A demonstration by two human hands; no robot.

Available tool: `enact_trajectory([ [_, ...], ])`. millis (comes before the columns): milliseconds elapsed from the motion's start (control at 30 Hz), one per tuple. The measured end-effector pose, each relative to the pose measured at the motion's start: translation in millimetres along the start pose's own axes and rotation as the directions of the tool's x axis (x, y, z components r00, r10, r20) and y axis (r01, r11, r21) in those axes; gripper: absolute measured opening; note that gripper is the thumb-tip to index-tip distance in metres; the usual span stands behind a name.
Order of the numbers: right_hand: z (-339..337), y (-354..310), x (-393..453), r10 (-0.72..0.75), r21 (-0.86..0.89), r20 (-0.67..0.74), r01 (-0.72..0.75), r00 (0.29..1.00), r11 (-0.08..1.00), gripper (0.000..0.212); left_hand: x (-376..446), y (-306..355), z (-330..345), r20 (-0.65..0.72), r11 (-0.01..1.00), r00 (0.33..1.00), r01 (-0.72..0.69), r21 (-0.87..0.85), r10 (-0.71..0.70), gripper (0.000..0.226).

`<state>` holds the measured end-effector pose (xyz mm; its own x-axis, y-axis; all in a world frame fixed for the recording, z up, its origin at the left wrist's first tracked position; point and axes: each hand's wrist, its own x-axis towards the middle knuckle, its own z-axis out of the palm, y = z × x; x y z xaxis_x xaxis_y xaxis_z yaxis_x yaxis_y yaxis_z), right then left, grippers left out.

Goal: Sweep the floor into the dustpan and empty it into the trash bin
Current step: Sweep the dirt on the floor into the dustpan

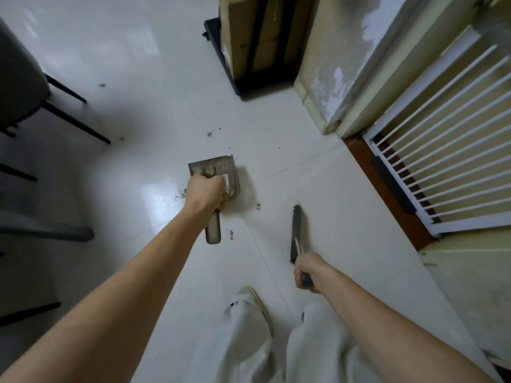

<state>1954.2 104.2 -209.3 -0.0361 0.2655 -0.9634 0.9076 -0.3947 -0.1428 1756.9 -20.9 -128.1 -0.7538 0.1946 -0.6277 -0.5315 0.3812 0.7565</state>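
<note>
My left hand [206, 193] is gripping the dustpan [218, 175] at frame centre, mouth pointing up-frame. My right hand [305, 273] is clutching the brush [296, 230], bristles lying lengthwise, apparently nearest the dust specks [258, 207] between both tools.

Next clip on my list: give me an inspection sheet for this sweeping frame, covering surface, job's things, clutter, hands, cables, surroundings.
Surface: glossy white tiled floor, with glare patches.
Job's things: grey dustpan held low over the tiles; dark hand brush to its right, bristles at floor level; no trash bin in view.
Clutter: dust clumps beyond the dustpan, more specks beside and behind it.
Hands: left hand grips the dustpan handle; right hand grips the brush handle.
Cables: nothing seen.
Surroundings: chair with black legs at left, cardboard boxes on a black base ahead, white barred gate at right, peeling wall.
</note>
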Motion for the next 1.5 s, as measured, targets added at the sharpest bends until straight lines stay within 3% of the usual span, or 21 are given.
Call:
enact_trajectory([
  [167, 38, -19, 15, 0.086, 0.176, 0.065, -0.096, 0.994, 0.980, 0.020, 9, -18, -21, -0.054, 0.998, 0.998, 0.036, -0.058, -0.039, 0.029],
  [467, 71, -114, 45, -0.092, 0.157, 0.188, 0.063, 0.978, 0.986, 0.026, 19, -30, -57, -0.157, 0.980, 0.979, 0.102, -0.170, -0.130, 0.029],
  [667, 55, -141, 18, -0.142, 0.052, 0.190, 0.135, 0.971, 0.990, 0.026, 18, -13, -69, -0.234, 0.981, 0.962, 0.101, -0.168, -0.139, 0.032],
  [900, 11, -172, -21, -0.153, -0.355, 0.252, 0.239, 0.955, 0.904, 0.017, 12, 2, -54, -0.359, 0.966, 0.915, 0.100, -0.236, -0.183, 0.028],
  [1067, -16, -208, -15, -0.126, -0.681, 0.337, 0.334, 0.933, 0.651, 0.017, -10, -5, -30, -0.500, 0.922, 0.825, 0.064, -0.381, -0.264, 0.028],
  [1233, -25, -229, -22, -0.068, -0.847, 0.439, 0.437, 0.896, 0.303, 0.011, -47, -9, 6, -0.614, 0.859, 0.686, 0.031, -0.511, -0.391, 0.027],
  [1300, -23, -230, -24, -0.024, -0.874, 0.442, 0.436, 0.897, 0.215, 0.008, -63, -10, 17, -0.611, 0.818, 0.650, 0.028, -0.575, -0.452, 0.028],
  [1367, -17, -222, -24, 0.009, -0.897, 0.441, 0.441, 0.897, 0.026, 0.011, -89, -19, 31, -0.628, 0.755, 0.574, -0.026, -0.655, -0.525, 0.028],
  [1400, -14, -208, -26, 0.027, -0.890, 0.435, 0.434, 0.900, -0.142, 0.014, -113, -31, 43, -0.644, 0.716, 0.511, -0.076, -0.694, -0.569, 0.027],
  [1500, -8, -188, -25, 0.010, -0.834, 0.401, 0.370, 0.916, -0.408, 0.016, -141, -40, 60, -0.627, 0.657, 0.468, -0.123, -0.744, -0.623, 0.028],
])
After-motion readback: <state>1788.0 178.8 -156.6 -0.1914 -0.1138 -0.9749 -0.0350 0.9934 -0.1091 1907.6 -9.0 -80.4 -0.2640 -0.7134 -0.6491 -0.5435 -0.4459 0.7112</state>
